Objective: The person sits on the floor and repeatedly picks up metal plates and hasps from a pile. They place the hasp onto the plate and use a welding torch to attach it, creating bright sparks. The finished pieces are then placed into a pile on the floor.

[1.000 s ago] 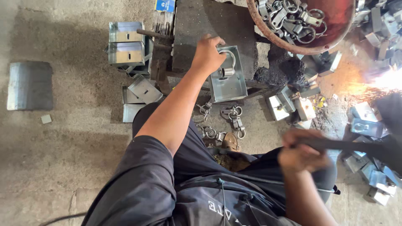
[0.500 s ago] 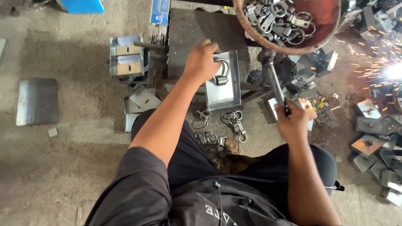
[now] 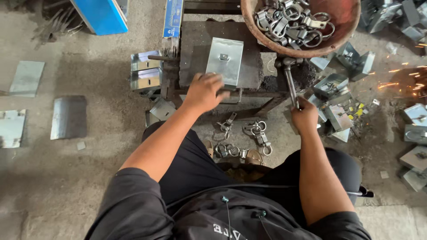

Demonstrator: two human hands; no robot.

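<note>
Seen from above, a seated worker's left hand [image 3: 205, 91] grips the near edge of a folded grey metal plate [image 3: 225, 60] lying flat on a dark steel worktop [image 3: 195, 44], the fingers curled over it. The right hand [image 3: 305, 116] is closed around the handle of a hammer [image 3: 289, 80] just beside the worktop, beneath a rust-coloured bowl [image 3: 344, 22] of metal rings, with sparks [image 3: 400, 82] flying at right.

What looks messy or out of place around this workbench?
Sparks fly in from the right edge, their source out of frame. Metal rings and clasps lie scattered on the floor below the block, though a rusty bowl holds more. Flat metal sheets are strewn at left.
</note>
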